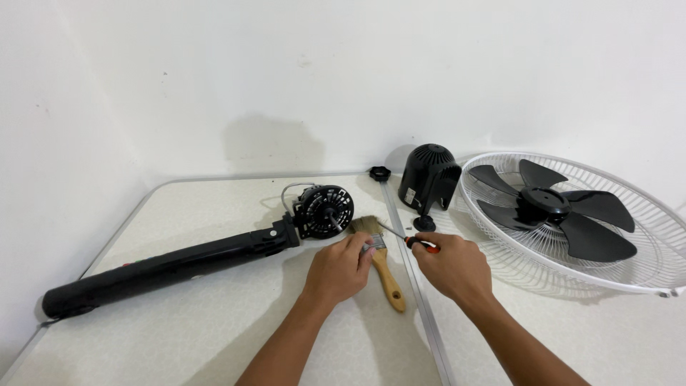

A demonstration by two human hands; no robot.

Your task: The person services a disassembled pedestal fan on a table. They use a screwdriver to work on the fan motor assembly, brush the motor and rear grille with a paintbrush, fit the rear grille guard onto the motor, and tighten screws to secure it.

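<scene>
Evidently both hands meet near the middle of the pale, speckled table (214, 336). The left hand (337, 270) rests its fingertips on the metal band of a wooden-handled paintbrush with pale bristles (379, 259), which lies flat with its bristles pointing far and its handle pointing near; whether the fingers pinch it or merely press on it cannot be told. The right hand (451, 266) is closed around the red-and-black grip of a slim screwdriver (406, 238), whose thin steel shaft angles far and left toward the brush head.

Just far-left of the brush lies a black fan motor with a bare shaft (323, 211), joined to a long black tubular stand (164, 270) that stretches to the near left. A domed black plastic motor cover (427, 176) stands far right of the hands, a small black knob (379, 172) beside it. To the right, a white wire fan guard (643, 236) cradles a black five-bladed propeller (554, 209).

The brush looks light and stiff in the handle, soft at the bristles (best held by the wood or the band). The screwdriver seems light and rigid, its ribbed grip the sensible hold.
</scene>
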